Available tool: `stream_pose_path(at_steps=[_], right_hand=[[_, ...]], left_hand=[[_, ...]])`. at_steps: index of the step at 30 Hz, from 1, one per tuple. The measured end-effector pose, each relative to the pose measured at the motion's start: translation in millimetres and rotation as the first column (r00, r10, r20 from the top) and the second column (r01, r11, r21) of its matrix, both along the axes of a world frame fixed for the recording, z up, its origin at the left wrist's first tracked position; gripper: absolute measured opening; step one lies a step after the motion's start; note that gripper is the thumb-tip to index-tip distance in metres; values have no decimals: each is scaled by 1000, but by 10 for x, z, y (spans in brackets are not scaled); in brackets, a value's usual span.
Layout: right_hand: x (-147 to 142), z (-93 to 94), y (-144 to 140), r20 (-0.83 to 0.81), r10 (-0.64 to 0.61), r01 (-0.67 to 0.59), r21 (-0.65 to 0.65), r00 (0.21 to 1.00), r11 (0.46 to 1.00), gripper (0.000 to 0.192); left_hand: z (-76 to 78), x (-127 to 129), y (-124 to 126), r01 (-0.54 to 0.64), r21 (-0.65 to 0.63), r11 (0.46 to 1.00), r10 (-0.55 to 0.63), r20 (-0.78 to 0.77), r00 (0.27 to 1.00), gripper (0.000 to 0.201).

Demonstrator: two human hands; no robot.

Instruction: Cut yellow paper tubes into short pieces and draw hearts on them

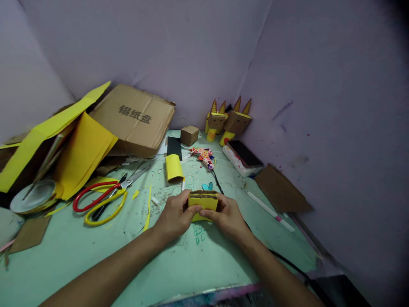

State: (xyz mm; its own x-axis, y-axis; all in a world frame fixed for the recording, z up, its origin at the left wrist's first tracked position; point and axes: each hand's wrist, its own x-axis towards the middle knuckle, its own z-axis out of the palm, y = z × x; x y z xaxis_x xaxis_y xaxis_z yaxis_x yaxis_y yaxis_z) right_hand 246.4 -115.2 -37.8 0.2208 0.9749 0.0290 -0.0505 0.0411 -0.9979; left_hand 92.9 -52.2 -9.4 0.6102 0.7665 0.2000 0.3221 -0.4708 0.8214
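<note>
Between my left hand (177, 213) and my right hand (228, 215) is a small cardboard piece covered with yellow paper (204, 202). Both thumbs press on its yellow front face, and the other fingers go behind it, partly hidden. Brown, rough cardboard edges show along its top. Just beyond it lies a small blue paper shape (207, 186). A curled yellow paper tube (174, 168) rests farther off to the left, and a colourfully patterned glue gun (203, 157) lies past my hands with its black cord running toward me.
Large scissors (108, 194) with red and yellow handles lie on the left, near yellow sheets (83, 157) and a cardboard box (136, 119). Horned cardboard figures (236, 122) stand at the back. On the right are a phone (245, 153), a white pen (270, 211) and a cardboard sheet (283, 189).
</note>
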Motion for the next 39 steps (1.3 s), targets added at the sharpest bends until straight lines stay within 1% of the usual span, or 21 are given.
stream_pose_path(at_steps=[3, 9, 17, 24, 29, 31, 33, 34, 35, 36, 37, 38, 39], right_hand=[[-10, -17, -34, 3, -15, 15, -1, 1000, 1000, 34], [-19, -42, -70, 25, -29, 29, -3, 999, 1000, 27], [-28, -29, -72, 23, -15, 14, 12, 1000, 1000, 29], [-16, -30, -72, 24, -6, 6, 23, 1000, 1000, 26], [-33, -6, -72, 25, -25, 24, 18, 999, 1000, 28], [-37, 3, -70, 18, -40, 40, 6, 999, 999, 30], [-31, 11, -66, 7, -68, 68, -13, 998, 998, 34], [-25, 15, -64, 0, -85, 85, -24, 996, 996, 36], [-18, 22, -63, -6, -100, 100, -34, 995, 994, 38], [-13, 32, -62, -12, -111, 111, -43, 994, 993, 40], [-9, 45, -62, -16, -117, 116, -50, 993, 992, 41], [-6, 59, -64, -21, -117, 116, -56, 993, 992, 42], [-5, 73, -68, -25, -112, 110, -64, 993, 992, 42]], left_hand=[[-2, -22, -30, 22, 5, 1000, -22, 3, 1000, 8], [-10, -68, -62, 86, 21, 996, -86, -3, 996, 15], [-14, -55, -56, 87, 26, 996, -87, 3, 996, 14], [24, -69, -68, 75, 37, 996, -75, -2, 997, 12], [-21, -54, -65, 76, 15, 997, -76, 6, 997, 13], [-7, -69, -50, 114, -4, 993, -114, 44, 993, 19], [82, -131, -10, 136, -21, 991, -132, 130, 983, 35], [159, -186, 24, 109, -20, 994, -103, 184, 978, 43], [254, -258, 70, 54, -19, 998, -49, 227, 973, 45], [359, -346, 127, -50, -11, 999, 51, 258, 965, 42], [466, -447, 194, -192, -5, 981, 187, 267, 945, 37], [566, -558, 269, -311, 1, 950, 302, 247, 921, 35], [650, -673, 347, -427, 8, 904, 417, 200, 887, 33]])
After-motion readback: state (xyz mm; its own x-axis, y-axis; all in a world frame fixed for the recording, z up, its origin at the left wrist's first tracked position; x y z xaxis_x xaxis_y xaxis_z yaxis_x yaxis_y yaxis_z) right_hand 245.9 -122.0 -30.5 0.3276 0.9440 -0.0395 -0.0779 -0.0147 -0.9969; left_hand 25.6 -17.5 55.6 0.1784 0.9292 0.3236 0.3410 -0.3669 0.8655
